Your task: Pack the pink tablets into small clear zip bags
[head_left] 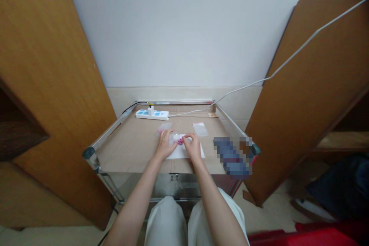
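Note:
A small clear round container (174, 137) is in my left hand (165, 144), whose thumb and fingers curve around its side. Just right of it lies a cluster of small pink bead-like pieces (180, 142). My right hand (192, 145) has its thumb and index finger pinched together at the right edge of this cluster; whatever sits between the tips is too small to make out. Beneath both hands is a white sheet (178, 154), partly covered by them. Behind the hands lie a clear plastic bag (200, 129) on the right and another clear bag (165, 126) on the left.
A white power strip (158, 115) with a plugged-in adapter lies at the back left; its white cable (235, 91) runs up to the right. Metal rails (230, 123) edge the cardboard-covered tabletop (123, 150). A pixelated dark area (232, 157) is at the right. Wooden panels flank the table.

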The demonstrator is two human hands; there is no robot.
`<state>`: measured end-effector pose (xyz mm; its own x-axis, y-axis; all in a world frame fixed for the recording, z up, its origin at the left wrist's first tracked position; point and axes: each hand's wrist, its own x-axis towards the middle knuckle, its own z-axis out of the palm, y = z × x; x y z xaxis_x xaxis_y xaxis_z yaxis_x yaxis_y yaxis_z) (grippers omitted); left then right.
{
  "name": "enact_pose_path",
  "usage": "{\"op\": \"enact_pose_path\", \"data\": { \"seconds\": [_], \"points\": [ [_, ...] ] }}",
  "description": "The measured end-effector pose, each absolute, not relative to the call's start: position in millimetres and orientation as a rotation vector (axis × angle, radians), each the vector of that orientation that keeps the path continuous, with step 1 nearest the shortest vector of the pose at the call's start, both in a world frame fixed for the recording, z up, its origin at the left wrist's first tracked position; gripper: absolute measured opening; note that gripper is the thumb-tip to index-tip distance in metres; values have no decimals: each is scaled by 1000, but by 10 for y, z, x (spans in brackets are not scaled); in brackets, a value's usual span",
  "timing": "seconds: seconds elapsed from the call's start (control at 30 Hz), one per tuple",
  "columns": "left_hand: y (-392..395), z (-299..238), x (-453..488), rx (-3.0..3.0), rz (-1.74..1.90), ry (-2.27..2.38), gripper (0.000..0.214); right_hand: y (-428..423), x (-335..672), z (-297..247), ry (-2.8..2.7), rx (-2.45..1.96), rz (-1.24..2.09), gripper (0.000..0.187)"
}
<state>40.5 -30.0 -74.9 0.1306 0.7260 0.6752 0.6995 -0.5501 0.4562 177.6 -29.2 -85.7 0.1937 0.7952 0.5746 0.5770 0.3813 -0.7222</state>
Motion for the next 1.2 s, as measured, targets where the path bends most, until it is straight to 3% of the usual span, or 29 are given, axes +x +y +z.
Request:
{"op": "enact_pose_path", "data": {
  "seconds": [0.17, 0.5, 0.83, 1.2],
  "points": [
    [-329, -737, 417, 2389, 1374, 1443, 38, -338, 1744, -767, -1422, -1073, 246, 10],
    [-310, -771, 410, 2345, 1410, 1420, 42, -350, 1703, -754, -1541, -1041, 312, 22],
    [-229, -861, 345, 2190, 1523, 1420, 40, -329, 1789, -928, -1652, -1511, 185, 8],
    [-238, -858, 350, 2192, 1485, 1424, 41, -326, 1761, -991, -1765, -1569, 67, 10]
  ]
}}
